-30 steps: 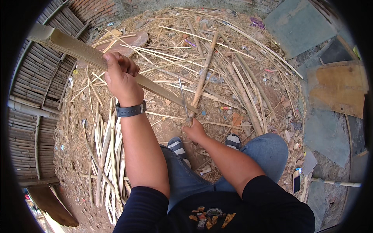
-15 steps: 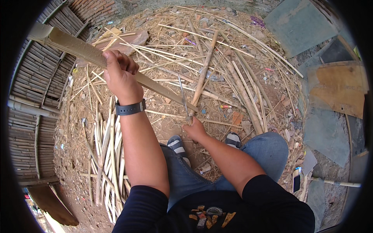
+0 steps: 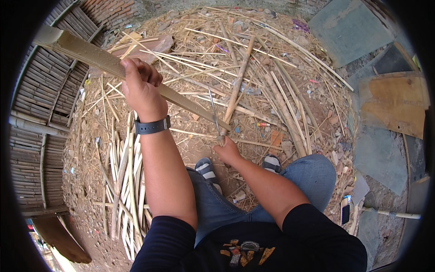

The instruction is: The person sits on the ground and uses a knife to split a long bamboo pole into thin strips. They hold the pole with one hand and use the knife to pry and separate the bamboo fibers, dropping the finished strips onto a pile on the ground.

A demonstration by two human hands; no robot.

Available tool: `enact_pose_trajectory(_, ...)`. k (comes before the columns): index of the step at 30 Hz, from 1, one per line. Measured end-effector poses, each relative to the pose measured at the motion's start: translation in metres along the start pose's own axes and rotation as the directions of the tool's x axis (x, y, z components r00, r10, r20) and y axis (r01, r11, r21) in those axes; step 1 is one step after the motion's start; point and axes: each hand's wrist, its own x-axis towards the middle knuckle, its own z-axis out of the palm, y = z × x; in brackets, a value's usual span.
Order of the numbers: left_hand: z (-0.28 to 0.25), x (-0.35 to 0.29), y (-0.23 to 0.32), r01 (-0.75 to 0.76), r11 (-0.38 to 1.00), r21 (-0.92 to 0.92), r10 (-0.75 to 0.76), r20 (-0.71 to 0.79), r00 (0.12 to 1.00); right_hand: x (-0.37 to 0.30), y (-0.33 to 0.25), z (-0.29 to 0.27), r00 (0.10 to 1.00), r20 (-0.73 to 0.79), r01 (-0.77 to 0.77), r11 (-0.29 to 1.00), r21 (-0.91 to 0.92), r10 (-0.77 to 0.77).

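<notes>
My left hand (image 3: pixel 144 88), with a black watch (image 3: pixel 152 126) on its wrist, is closed round a long split bamboo piece (image 3: pixel 93 56). The bamboo slants from the upper left, its broad end, down to a far end near the middle. My right hand (image 3: pixel 226 150) grips the handle of a knife (image 3: pixel 213 109), whose narrow blade points up and away. The blade crosses the bamboo close to its lower end; whether it is in the bamboo or only against it I cannot tell. A bamboo pole (image 3: pixel 239 84) lies on the ground just beyond that end.
Beside my left arm lies a heap of split bamboo strips (image 3: pixel 127 190). More strips and poles (image 3: pixel 283 106) are strewn over the littered ground ahead. A slatted bamboo wall (image 3: pixel 38 158) stands at the left. Grey sheets (image 3: pixel 353 31) and a brown board (image 3: pixel 394 102) lie at the right, with a phone (image 3: pixel 345 213) nearer me.
</notes>
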Motion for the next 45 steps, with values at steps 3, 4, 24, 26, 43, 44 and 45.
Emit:
enact_pose_trajectory(3, 0.001, -0.001, 0.002, 0.001, 1.000, 0.018, -0.001, -0.012, 1.000, -0.006, -0.024, -0.004, 0.999, 0.011, 0.050, 0.999, 0.014, -0.050)
enact_pose_trajectory(4, 0.000, -0.001, 0.002, -0.004, 1.000, 0.021, 0.004, -0.007, 1.000, -0.008, -0.031, -0.006, 0.997, 0.009, 0.081, 0.997, 0.015, -0.081)
enact_pose_trajectory(24, 0.000, -0.001, 0.002, -0.020, 1.000, -0.012, 0.020, -0.016, 1.000, 0.003, -0.007, 0.000, 0.979, -0.076, 0.173, 0.970, -0.169, -0.187)
enact_pose_trajectory(26, -0.003, 0.000, 0.003, -0.010, 1.000, -0.027, 0.009, -0.024, 1.000, 0.002, -0.007, -0.001, 0.996, -0.022, 0.089, 0.988, -0.124, -0.092)
enact_pose_trajectory(43, 0.001, -0.001, 0.001, -0.020, 0.999, -0.026, 0.020, -0.001, 1.000, 0.001, -0.008, -0.003, 0.991, 0.022, 0.132, 0.986, -0.102, -0.130)
enact_pose_trajectory(44, 0.002, -0.001, 0.001, -0.019, 0.999, -0.027, 0.019, 0.001, 1.000, 0.003, -0.005, -0.001, 0.987, 0.003, 0.159, 0.983, -0.095, -0.159)
enact_pose_trajectory(45, 0.003, -0.001, 0.001, -0.019, 0.999, -0.028, 0.019, 0.003, 1.000, 0.004, -0.002, 0.001, 0.982, -0.017, 0.186, 0.978, -0.088, -0.189)
